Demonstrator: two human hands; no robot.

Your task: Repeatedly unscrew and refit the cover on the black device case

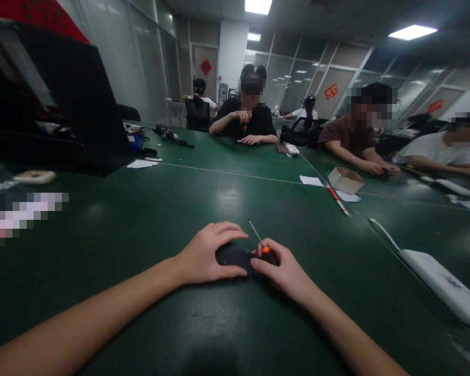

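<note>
In the head view, a black, flat object with a rounded end lies low over the green table; its exact kind is unclear. My left hand grips its left end, thumb on the near side and fingers on the far side. My right hand holds a screwdriver with an orange collar, its thin metal shaft pointing up and to the left. The right thumb also presses on the right end of the black object. Most of the screwdriver's handle is hidden in the palm.
A white power strip lies at the right. Farther off are a small cardboard box, a red-and-white stick and paper. A large black panel stands at the left. Several people sit around the green table.
</note>
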